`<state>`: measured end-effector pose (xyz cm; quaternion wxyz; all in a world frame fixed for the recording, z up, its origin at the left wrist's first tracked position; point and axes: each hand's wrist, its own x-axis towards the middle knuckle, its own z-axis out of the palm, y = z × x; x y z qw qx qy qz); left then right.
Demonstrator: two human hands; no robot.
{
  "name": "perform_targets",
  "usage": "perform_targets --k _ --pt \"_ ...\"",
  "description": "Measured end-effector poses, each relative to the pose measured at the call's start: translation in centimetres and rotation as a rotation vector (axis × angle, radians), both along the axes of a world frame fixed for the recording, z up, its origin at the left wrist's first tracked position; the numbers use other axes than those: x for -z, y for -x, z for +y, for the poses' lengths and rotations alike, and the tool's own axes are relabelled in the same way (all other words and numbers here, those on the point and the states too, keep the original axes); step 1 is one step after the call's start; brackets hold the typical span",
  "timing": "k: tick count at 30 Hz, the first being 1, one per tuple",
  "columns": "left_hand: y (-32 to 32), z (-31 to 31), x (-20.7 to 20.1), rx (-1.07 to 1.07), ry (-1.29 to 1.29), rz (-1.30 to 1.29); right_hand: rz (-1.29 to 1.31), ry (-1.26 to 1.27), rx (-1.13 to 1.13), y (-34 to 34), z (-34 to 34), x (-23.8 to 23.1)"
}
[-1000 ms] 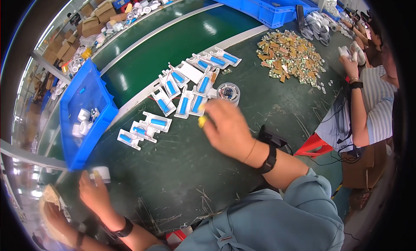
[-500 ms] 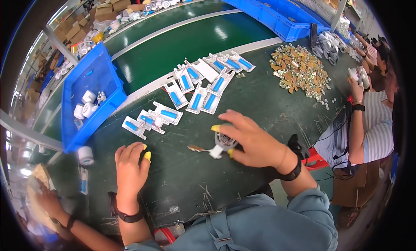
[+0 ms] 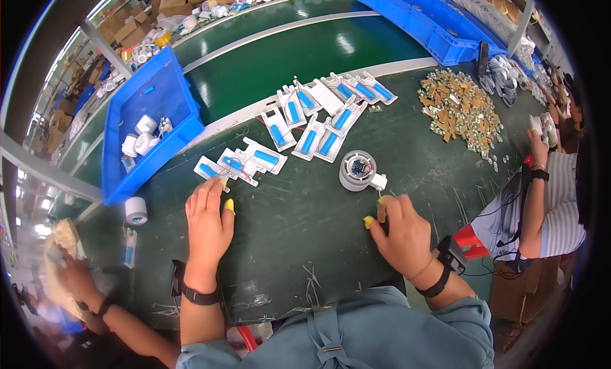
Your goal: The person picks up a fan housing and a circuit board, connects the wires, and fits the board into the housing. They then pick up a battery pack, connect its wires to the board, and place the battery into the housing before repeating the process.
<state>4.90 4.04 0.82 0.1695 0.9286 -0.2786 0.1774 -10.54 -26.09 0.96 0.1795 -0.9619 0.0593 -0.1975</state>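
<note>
Lower right of centre, right hand (image 3: 405, 238): fingers curled at a small brown strip (image 3: 382, 211); whether they pinch it I cannot tell.
Lower left of centre, left hand (image 3: 210, 226): thumb spread from the fingers, nothing visible in its grasp.
Hand changes: half a second ago the right hand covered the round housing (image 3: 354, 175); now it has drawn off to the lower right, leaving the housing unheld, while the left fingertips have come up to the near trays.
Centre, housing: upright on the tabletop (image 3: 299, 232), circuit board facing up, white arm (image 3: 379, 182) pointing towards the right hand.
Left of centre, near trays (image 3: 254, 146): white, overlapping, with blue cells; they crowd the left fingertips.
Upper centre, farther trays (image 3: 326, 99): piled partly over one another.
Upper right, board heap (image 3: 458, 108): well apart from both hands.
Upper left, blue bin (image 3: 153, 108): holds white round parts (image 3: 146, 141).
Top, green belt (image 3: 299, 57): beyond the trays.
</note>
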Motion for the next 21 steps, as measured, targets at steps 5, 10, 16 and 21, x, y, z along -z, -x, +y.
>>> perform_targets --k 5,10,16,21 --pt "-1.1 2.0 2.3 -0.045 -0.076 0.012 0.056 -0.085 0.028 0.8 -2.3 1.2" --pt "0.5 2.5 -1.5 -0.016 -0.065 0.045 0.169 -0.248 -0.231 0.2 -2.4 -0.8" --pt "-0.5 1.3 -0.2 -0.045 0.33 0.161 0.733 -1.082 -0.368 -3.5 0.8 -1.2" --pt "-1.5 0.4 1.6 -0.015 0.464 0.374 0.815 -1.417 -0.334 -6.2 3.8 -0.1"
